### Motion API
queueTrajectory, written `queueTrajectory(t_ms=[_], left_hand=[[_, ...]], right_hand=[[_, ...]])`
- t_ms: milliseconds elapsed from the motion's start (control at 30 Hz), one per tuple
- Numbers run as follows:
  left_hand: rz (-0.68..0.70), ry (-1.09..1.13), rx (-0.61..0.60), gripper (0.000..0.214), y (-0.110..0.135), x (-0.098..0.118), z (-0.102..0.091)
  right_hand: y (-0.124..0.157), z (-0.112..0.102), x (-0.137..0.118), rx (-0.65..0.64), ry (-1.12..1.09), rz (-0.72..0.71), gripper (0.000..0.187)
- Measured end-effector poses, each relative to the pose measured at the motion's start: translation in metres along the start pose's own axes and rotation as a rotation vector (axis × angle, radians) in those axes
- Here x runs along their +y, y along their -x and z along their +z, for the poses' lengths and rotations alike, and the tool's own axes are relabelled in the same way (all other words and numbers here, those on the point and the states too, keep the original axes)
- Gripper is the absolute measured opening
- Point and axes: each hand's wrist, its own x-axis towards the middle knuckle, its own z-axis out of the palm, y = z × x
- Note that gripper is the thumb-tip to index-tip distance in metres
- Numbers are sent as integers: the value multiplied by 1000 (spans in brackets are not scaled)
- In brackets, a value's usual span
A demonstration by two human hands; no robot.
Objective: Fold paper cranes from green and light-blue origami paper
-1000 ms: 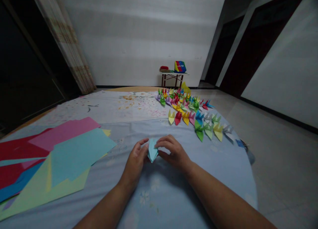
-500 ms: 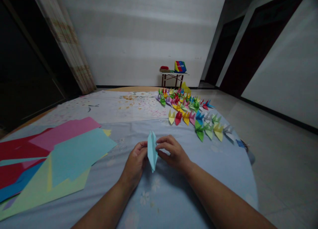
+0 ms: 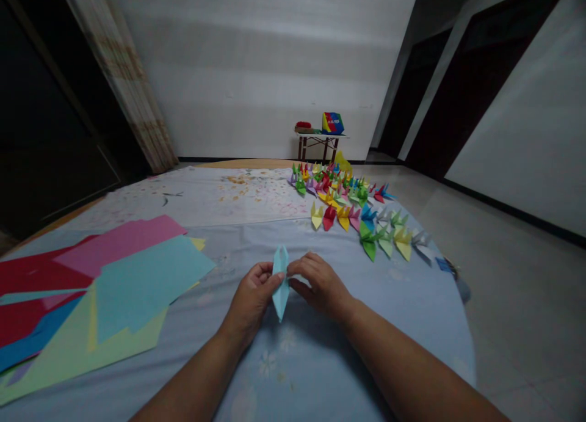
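A light blue folded paper (image 3: 281, 300), long and pointed at its near end, is held upright above the cloth at the middle of the table. My left hand (image 3: 253, 294) grips its left side, the thumb pressed across its face and the fingers behind. From the right, my right hand (image 3: 320, 284) pinches the paper's right edge between curled fingers and thumb. The far end of the paper shows two narrow points with a gap between them. Some of my fingertips are hidden behind the paper.
Coloured paper sheets (image 3: 151, 281) lie in a loose pile on the left. Several rows of folded paper cranes (image 3: 367, 242) stand along the table's right side. A flowered cloth (image 3: 220, 373) covers the round table. Beyond it, a small table (image 3: 320, 136) carries a colourful box (image 3: 332, 123).
My left thumb has moved onto the face of the light blue paper. The paper has turned slightly and sits a little lower. My right hand has hardly moved.
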Motion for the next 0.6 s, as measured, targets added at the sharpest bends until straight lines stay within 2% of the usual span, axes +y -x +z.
queueTrajectory(t_ms=[300,600], left_hand=[[53,-24,44,54,-3,-2,-5],[-13,0,28,33,-4,0,-7]], right_hand=[[0,0,1,-17,25,-31,16],[3,-5,-4,-95,25,-1,32]])
